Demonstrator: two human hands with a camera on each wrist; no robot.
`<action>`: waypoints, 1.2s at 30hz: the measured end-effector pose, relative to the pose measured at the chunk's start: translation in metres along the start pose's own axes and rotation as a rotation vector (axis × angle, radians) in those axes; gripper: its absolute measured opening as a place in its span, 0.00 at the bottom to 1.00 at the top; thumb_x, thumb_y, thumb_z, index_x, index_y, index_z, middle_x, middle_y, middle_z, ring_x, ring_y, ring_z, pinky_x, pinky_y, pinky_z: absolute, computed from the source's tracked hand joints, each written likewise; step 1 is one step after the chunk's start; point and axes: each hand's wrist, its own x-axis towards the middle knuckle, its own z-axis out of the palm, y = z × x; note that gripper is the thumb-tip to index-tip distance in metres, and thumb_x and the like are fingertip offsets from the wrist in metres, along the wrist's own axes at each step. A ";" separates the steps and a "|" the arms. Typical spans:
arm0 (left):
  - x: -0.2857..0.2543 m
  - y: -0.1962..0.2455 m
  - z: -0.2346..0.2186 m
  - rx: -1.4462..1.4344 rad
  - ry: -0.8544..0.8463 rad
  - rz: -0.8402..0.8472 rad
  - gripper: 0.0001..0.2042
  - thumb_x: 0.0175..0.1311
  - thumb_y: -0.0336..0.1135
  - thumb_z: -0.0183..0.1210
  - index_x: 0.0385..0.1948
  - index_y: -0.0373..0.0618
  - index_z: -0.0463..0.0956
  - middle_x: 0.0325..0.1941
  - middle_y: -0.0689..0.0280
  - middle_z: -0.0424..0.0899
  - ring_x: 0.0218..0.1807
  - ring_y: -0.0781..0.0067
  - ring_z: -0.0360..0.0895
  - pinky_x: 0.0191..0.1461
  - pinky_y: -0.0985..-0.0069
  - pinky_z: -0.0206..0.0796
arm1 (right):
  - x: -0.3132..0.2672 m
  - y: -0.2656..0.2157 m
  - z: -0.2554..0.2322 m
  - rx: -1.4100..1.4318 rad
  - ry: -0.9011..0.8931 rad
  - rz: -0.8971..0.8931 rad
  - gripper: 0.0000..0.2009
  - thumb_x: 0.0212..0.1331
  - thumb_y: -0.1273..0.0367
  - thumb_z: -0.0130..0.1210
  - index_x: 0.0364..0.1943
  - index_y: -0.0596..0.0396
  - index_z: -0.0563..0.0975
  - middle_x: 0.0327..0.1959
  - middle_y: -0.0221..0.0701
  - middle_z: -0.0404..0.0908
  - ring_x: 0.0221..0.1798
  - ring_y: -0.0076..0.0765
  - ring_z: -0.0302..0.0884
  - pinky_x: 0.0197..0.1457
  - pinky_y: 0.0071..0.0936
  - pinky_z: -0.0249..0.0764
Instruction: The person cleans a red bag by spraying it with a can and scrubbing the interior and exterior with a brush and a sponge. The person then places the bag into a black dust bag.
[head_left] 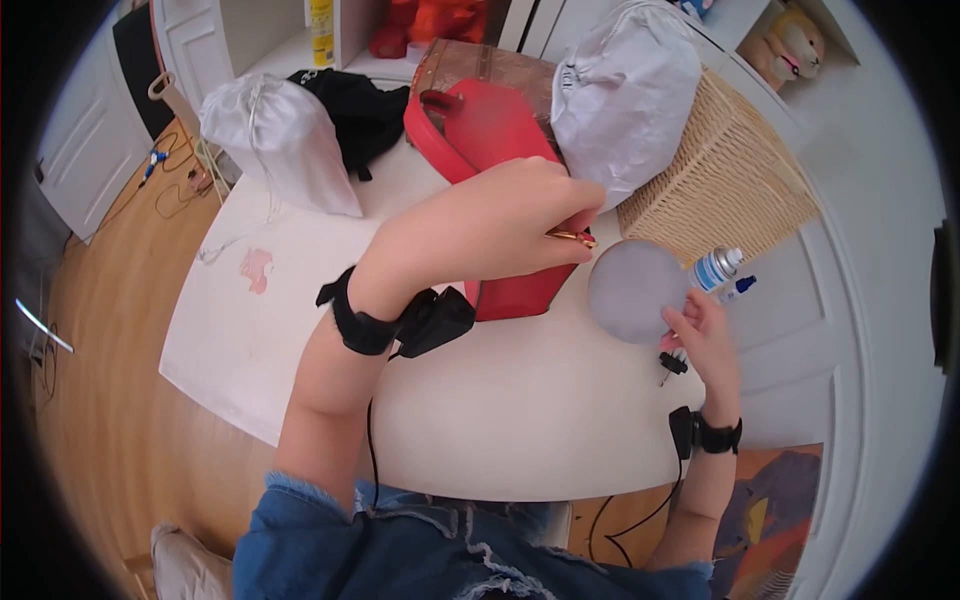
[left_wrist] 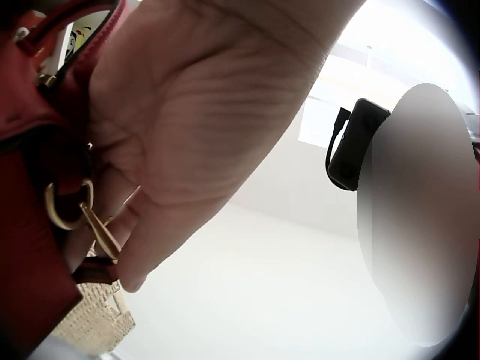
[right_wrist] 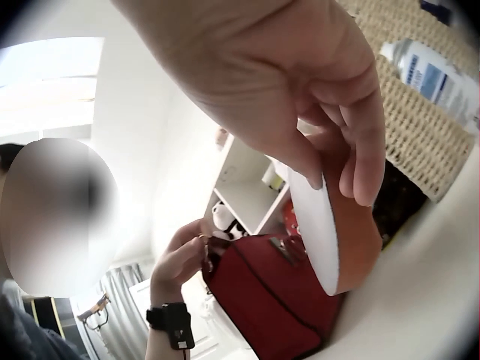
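A red bag (head_left: pixel 510 130) stands on the white table. At its right side my left hand (head_left: pixel 500 215) pinches a gold clasp (head_left: pixel 575 238) on a short red strap. The left wrist view shows the clasp (left_wrist: pixel 101 232) beside a gold ring (left_wrist: pixel 64 206), with the left hand (left_wrist: pixel 195 112) over them. My right hand (head_left: pixel 708 340) holds a round piece (head_left: pixel 637 292), blurred grey in the head view. In the right wrist view, thumb and fingers of the right hand (right_wrist: pixel 292 90) pinch this piece (right_wrist: pixel 356 240), brown on one side and white on the other.
A woven basket (head_left: pixel 720 175) stands at the back right, with a spray can (head_left: pixel 715 270) in front. White drawstring bags (head_left: pixel 270 135) and a black cloth bag (head_left: pixel 365 115) lie around the back, near a brown patterned case (head_left: pixel 490 65). A small black object (head_left: pixel 673 363) is below the right hand.
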 end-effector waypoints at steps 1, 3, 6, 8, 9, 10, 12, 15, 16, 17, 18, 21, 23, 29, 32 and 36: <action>0.000 0.001 0.001 -0.002 0.015 -0.015 0.11 0.55 0.34 0.61 0.30 0.37 0.71 0.25 0.55 0.74 0.32 0.51 0.74 0.35 0.64 0.65 | 0.002 0.006 0.002 0.012 0.016 -0.008 0.15 0.58 0.74 0.56 0.48 0.66 0.72 0.25 0.42 0.77 0.20 0.36 0.77 0.29 0.27 0.74; 0.001 0.003 0.004 0.012 0.024 -0.013 0.11 0.54 0.32 0.62 0.29 0.37 0.70 0.25 0.54 0.73 0.32 0.51 0.73 0.35 0.64 0.65 | 0.005 0.013 0.006 -0.521 0.108 -0.035 0.16 0.58 0.73 0.56 0.50 0.63 0.72 0.31 0.43 0.79 0.27 0.37 0.80 0.30 0.29 0.76; 0.004 0.000 0.010 0.009 0.079 0.040 0.12 0.50 0.28 0.64 0.29 0.38 0.68 0.27 0.56 0.73 0.33 0.52 0.73 0.37 0.64 0.65 | 0.003 0.013 0.027 -1.090 0.432 -0.531 0.16 0.59 0.71 0.56 0.50 0.63 0.73 0.39 0.44 0.79 0.34 0.41 0.80 0.33 0.33 0.76; 0.003 0.002 0.012 0.058 0.092 0.087 0.12 0.50 0.28 0.65 0.29 0.39 0.69 0.28 0.56 0.74 0.35 0.53 0.73 0.38 0.64 0.65 | 0.000 -0.005 0.043 -0.868 0.297 -0.592 0.16 0.59 0.69 0.56 0.49 0.63 0.73 0.40 0.44 0.78 0.37 0.44 0.79 0.35 0.36 0.76; 0.002 0.003 0.012 0.081 0.112 0.112 0.12 0.50 0.29 0.65 0.30 0.40 0.69 0.30 0.56 0.74 0.37 0.53 0.73 0.39 0.64 0.65 | -0.003 -0.015 0.052 -0.658 0.131 -0.647 0.16 0.59 0.68 0.56 0.48 0.63 0.73 0.41 0.44 0.77 0.39 0.47 0.78 0.36 0.38 0.76; 0.003 0.005 0.011 0.074 0.084 0.082 0.11 0.49 0.29 0.65 0.29 0.41 0.70 0.32 0.57 0.74 0.39 0.53 0.72 0.41 0.64 0.64 | -0.007 -0.028 0.062 -0.646 0.154 -0.655 0.16 0.59 0.68 0.56 0.48 0.63 0.73 0.41 0.44 0.77 0.39 0.47 0.78 0.36 0.38 0.76; 0.003 0.007 0.009 0.079 0.054 0.073 0.11 0.50 0.28 0.65 0.29 0.41 0.70 0.32 0.57 0.73 0.38 0.54 0.72 0.41 0.65 0.64 | -0.015 -0.052 0.083 -0.312 -0.136 -0.522 0.14 0.61 0.66 0.55 0.45 0.63 0.73 0.40 0.45 0.77 0.37 0.53 0.77 0.39 0.42 0.75; -0.001 0.012 -0.001 0.075 -0.026 0.014 0.13 0.48 0.29 0.65 0.34 0.39 0.73 0.32 0.56 0.74 0.40 0.54 0.73 0.44 0.63 0.65 | -0.005 -0.050 0.103 -0.378 -0.117 -0.612 0.13 0.62 0.65 0.53 0.39 0.64 0.72 0.38 0.47 0.76 0.36 0.56 0.77 0.38 0.45 0.73; -0.003 0.015 -0.003 0.049 -0.036 -0.015 0.12 0.48 0.29 0.65 0.33 0.40 0.73 0.32 0.56 0.74 0.40 0.54 0.73 0.44 0.63 0.65 | -0.004 -0.051 0.107 -0.369 -0.110 -0.619 0.13 0.62 0.65 0.53 0.39 0.64 0.72 0.38 0.47 0.76 0.36 0.56 0.77 0.38 0.45 0.73; -0.006 0.016 -0.005 0.022 -0.044 -0.044 0.11 0.49 0.29 0.65 0.32 0.40 0.74 0.32 0.57 0.74 0.40 0.55 0.73 0.43 0.64 0.65 | -0.002 -0.051 0.110 -0.387 -0.099 -0.593 0.12 0.63 0.66 0.52 0.36 0.64 0.72 0.37 0.48 0.76 0.36 0.57 0.76 0.38 0.46 0.73; -0.008 0.017 -0.006 0.033 -0.048 -0.040 0.11 0.49 0.29 0.65 0.32 0.40 0.74 0.32 0.57 0.74 0.40 0.55 0.73 0.43 0.64 0.65 | 0.001 -0.051 0.112 -0.405 -0.087 -0.566 0.12 0.63 0.66 0.52 0.34 0.65 0.72 0.35 0.49 0.77 0.35 0.59 0.76 0.38 0.47 0.72; -0.013 0.015 -0.004 0.020 -0.028 -0.018 0.10 0.51 0.31 0.66 0.28 0.40 0.72 0.31 0.62 0.72 0.38 0.61 0.71 0.41 0.69 0.65 | 0.006 -0.040 0.121 -0.359 -0.052 -0.619 0.11 0.63 0.68 0.50 0.31 0.65 0.71 0.30 0.50 0.76 0.34 0.61 0.75 0.37 0.49 0.71; -0.015 0.015 0.000 0.088 0.072 0.046 0.11 0.51 0.33 0.67 0.28 0.40 0.73 0.33 0.63 0.73 0.40 0.60 0.70 0.44 0.69 0.65 | 0.004 -0.041 0.122 -0.354 -0.031 -0.638 0.10 0.63 0.69 0.50 0.31 0.65 0.71 0.29 0.50 0.76 0.33 0.62 0.75 0.37 0.49 0.71; -0.022 0.025 0.017 0.222 0.222 -0.055 0.11 0.54 0.32 0.66 0.30 0.40 0.72 0.36 0.61 0.73 0.42 0.60 0.70 0.46 0.68 0.64 | -0.002 -0.043 0.129 -0.514 0.057 -0.703 0.08 0.60 0.72 0.50 0.29 0.64 0.71 0.26 0.48 0.76 0.28 0.56 0.77 0.32 0.45 0.74; -0.026 0.025 0.022 0.128 0.417 -0.136 0.14 0.48 0.28 0.69 0.33 0.39 0.72 0.39 0.59 0.72 0.47 0.57 0.68 0.50 0.66 0.63 | 0.002 -0.031 0.139 -0.697 0.095 -0.798 0.07 0.58 0.72 0.52 0.28 0.63 0.72 0.24 0.43 0.76 0.24 0.48 0.78 0.27 0.38 0.75; -0.029 0.028 0.018 0.458 0.458 -0.113 0.23 0.45 0.34 0.71 0.44 0.42 0.73 0.46 0.60 0.72 0.54 0.57 0.68 0.62 0.59 0.56 | -0.005 -0.041 0.147 -0.857 0.150 -0.865 0.05 0.52 0.74 0.55 0.27 0.62 0.73 0.21 0.37 0.75 0.21 0.38 0.78 0.23 0.29 0.75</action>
